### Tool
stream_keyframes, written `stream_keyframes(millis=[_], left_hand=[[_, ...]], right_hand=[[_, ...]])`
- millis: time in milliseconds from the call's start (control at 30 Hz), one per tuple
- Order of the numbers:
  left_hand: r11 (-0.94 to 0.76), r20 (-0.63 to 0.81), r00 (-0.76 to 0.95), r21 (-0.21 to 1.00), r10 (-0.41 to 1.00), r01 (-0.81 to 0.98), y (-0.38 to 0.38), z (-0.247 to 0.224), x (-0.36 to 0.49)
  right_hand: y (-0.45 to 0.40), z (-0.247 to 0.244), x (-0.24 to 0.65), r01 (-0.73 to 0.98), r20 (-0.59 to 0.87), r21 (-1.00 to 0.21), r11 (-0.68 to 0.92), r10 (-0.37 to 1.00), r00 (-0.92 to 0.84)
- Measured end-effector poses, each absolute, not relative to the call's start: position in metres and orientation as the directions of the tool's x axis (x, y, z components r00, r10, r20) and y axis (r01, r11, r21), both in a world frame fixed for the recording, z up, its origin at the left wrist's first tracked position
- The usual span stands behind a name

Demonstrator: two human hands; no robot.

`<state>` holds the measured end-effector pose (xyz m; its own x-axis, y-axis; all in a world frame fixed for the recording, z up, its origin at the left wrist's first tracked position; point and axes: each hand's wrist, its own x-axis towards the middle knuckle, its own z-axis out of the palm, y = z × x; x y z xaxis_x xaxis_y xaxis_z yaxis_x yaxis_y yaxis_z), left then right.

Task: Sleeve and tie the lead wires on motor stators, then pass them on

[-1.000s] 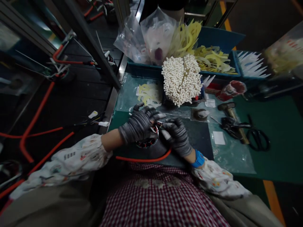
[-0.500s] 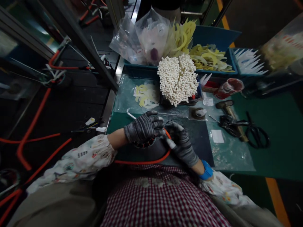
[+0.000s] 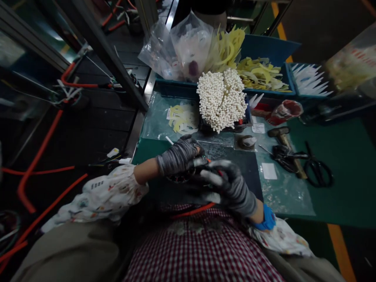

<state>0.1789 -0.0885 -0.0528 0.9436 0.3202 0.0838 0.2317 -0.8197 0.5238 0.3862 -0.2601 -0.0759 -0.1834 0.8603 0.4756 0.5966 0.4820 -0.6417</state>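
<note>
My left hand [image 3: 180,157], in a grey striped glove with a worn fingertip, is closed over a dark round part with orange-red marks round its rim [image 3: 178,179], which it mostly hides. A white tube [image 3: 169,140] sticks out beyond that hand. Close by on the right is my gloved right hand [image 3: 235,186], its pale fingertips smeared by motion. Whether it grips anything does not show. An orange sleeved cable [image 3: 195,211] curves below the hands, towards the right thumb. Dark, blurred strands lie between the hands.
Behind the hands stands a thick bundle of white sticks [image 3: 221,100]. Yellow strips [image 3: 261,74] and white pointed pieces [image 3: 311,80] fill blue bins. A hammer [image 3: 283,137] and black scissors [image 3: 319,170] lie right. Orange cables [image 3: 44,152] cross the dark conveyor at left.
My right hand has shifted a little right and down, with its fingers blurred. The orange cable's loop has dropped lower, towards the apron. My left hand stays nearly in place, its fingers more curled.
</note>
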Motion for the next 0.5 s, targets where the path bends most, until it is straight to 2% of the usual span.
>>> stream_keyframes(millis=[100, 200, 233, 300, 400, 500], left_hand=[[-0.787, 0.071, 0.940, 0.570, 0.334, 0.237, -0.092, -0.050, 0.181], [-0.774, 0.260, 0.849, 0.587, 0.459, 0.239, -0.111, -0.048, 0.173], [-0.802, 0.338, 0.814, 0.547, 0.472, 0.239, -0.120, -0.047, 0.170], [-0.879, 0.437, 0.788, 0.394, 0.435, 0.267, -0.139, -0.048, 0.165], [-0.922, 0.464, 0.798, 0.163, 0.385, 0.350, -0.162, -0.059, 0.168], [-0.895, 0.513, 0.748, 0.101, 0.420, 0.433, -0.175, -0.075, 0.174]], right_hand=[[-0.262, -0.060, 0.382, 0.556, 0.375, -0.709, 0.434, 0.900, -0.225], [-0.265, -0.057, 0.384, 0.528, 0.379, -0.748, 0.402, 0.912, -0.157], [-0.266, -0.058, 0.386, 0.521, 0.389, -0.755, 0.399, 0.911, -0.134], [-0.268, -0.060, 0.389, 0.510, 0.390, -0.772, 0.379, 0.916, -0.089], [-0.266, -0.060, 0.387, 0.492, 0.340, -0.816, 0.304, 0.940, -0.016], [-0.255, -0.061, 0.373, 0.402, 0.337, -0.887, 0.229, 0.915, 0.220]])
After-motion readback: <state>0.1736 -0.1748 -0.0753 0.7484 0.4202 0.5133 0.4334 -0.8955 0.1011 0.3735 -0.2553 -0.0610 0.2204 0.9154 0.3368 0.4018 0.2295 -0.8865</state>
